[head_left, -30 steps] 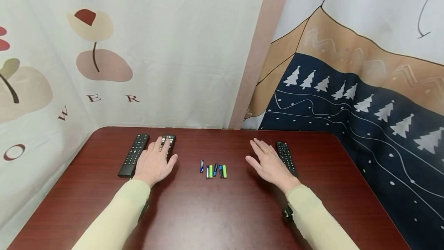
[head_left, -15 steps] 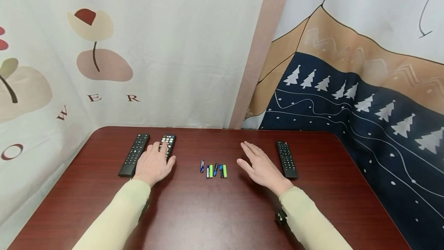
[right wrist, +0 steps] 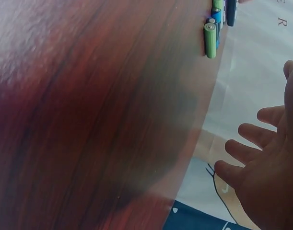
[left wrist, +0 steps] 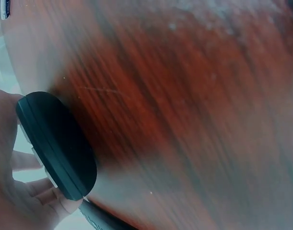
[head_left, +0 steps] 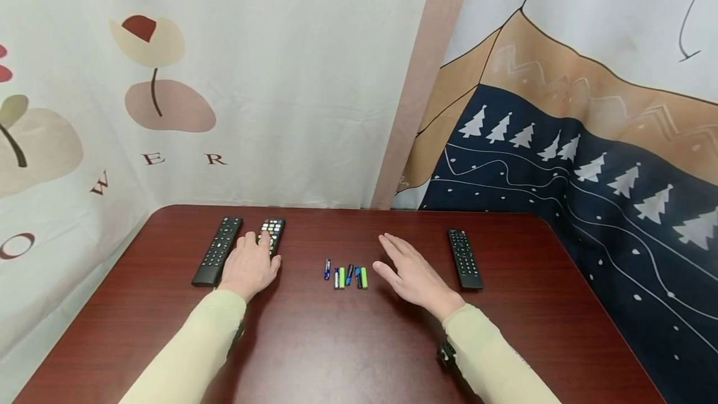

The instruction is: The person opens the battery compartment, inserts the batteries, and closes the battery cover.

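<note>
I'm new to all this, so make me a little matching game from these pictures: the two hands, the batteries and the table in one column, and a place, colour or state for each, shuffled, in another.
Column one
1. Left hand
2. Right hand
3. Batteries
4. Table

Column two
A. Holding nothing, fingers outstretched
B. Reddish brown, with a wood-grain look
C. Gripping a dark remote
D. Grouped between the two hands in the head view

Right pairs: 1-C, 2-A, 3-D, 4-B
</note>
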The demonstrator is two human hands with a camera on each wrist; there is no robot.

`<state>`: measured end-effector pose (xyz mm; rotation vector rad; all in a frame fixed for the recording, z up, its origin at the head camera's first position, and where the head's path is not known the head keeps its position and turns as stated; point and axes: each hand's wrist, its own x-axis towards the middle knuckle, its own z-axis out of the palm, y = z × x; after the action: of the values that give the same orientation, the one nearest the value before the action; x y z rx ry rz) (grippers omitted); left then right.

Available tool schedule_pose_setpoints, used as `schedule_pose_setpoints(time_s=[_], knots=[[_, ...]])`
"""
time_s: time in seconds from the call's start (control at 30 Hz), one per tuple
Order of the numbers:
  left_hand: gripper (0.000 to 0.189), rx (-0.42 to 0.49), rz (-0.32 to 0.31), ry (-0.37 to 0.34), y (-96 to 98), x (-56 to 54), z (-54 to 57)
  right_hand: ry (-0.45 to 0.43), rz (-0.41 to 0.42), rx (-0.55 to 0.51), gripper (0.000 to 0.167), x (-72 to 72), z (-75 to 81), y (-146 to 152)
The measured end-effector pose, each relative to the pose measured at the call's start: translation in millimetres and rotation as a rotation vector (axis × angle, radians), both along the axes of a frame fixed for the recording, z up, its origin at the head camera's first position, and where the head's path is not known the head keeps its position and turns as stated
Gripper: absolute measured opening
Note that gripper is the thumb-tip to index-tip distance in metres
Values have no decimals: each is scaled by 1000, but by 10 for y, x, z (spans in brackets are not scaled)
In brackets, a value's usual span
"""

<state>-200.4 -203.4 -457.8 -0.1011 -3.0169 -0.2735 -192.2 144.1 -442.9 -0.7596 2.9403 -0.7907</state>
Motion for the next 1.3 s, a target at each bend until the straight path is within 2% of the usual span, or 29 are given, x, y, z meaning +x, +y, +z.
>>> schedule_pose_setpoints(time_s=[0.23, 0.63, 1.0, 1.3], knots=[[66, 41, 39, -54, 21, -22, 0, -6, 2, -2, 65, 13, 17, -58], [60, 126, 61, -29, 23, -51, -32, -5, 28, -33, 63, 2, 17, -147], [60, 260, 69, -44, 67, -72, 33, -22, 26, -42, 62, 6, -1, -208], [62, 359, 77, -87, 120, -60, 112, -21, 34, -58, 62, 23, -17, -280]])
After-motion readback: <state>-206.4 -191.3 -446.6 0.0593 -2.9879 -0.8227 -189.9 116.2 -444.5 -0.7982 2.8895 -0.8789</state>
